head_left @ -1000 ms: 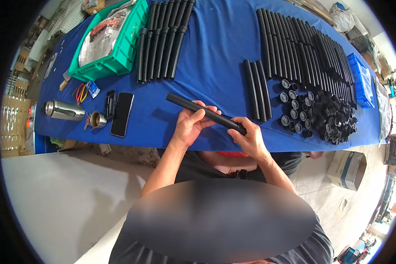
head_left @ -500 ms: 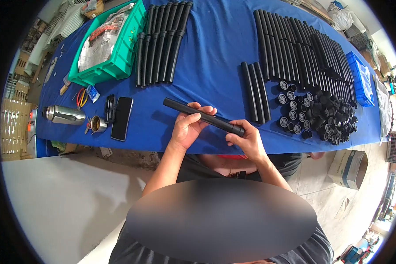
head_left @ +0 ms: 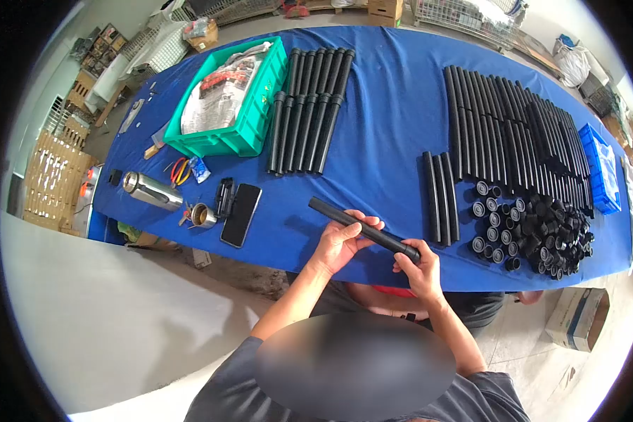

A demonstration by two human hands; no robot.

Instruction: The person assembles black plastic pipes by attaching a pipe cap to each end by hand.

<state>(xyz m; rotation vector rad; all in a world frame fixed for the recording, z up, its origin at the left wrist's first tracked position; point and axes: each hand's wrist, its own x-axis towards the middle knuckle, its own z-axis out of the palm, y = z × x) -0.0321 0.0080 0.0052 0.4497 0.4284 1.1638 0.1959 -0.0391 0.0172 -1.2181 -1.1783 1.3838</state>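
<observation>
I hold one long black tube (head_left: 334,214) slantwise over the near edge of the blue table (head_left: 387,133). My left hand (head_left: 343,241) wraps its middle from below. My right hand (head_left: 418,266) grips the tube's lower right end, where a black end cap sits. A heap of loose black caps (head_left: 538,228) lies to the right of my right hand. Three short black tubes (head_left: 440,197) lie side by side just beyond my hands.
A big row of black tubes (head_left: 513,133) covers the far right. Another batch of tubes (head_left: 308,109) lies at the centre back beside a green crate (head_left: 250,130). A phone (head_left: 241,214), steel flask (head_left: 151,190) and small cup (head_left: 203,215) sit left. A blue tray (head_left: 602,172) is far right.
The view has tilted and shifted, so the table appears lower and farther right. Both hands keep the same hold on the tube, which stays slanted across the table edge.
</observation>
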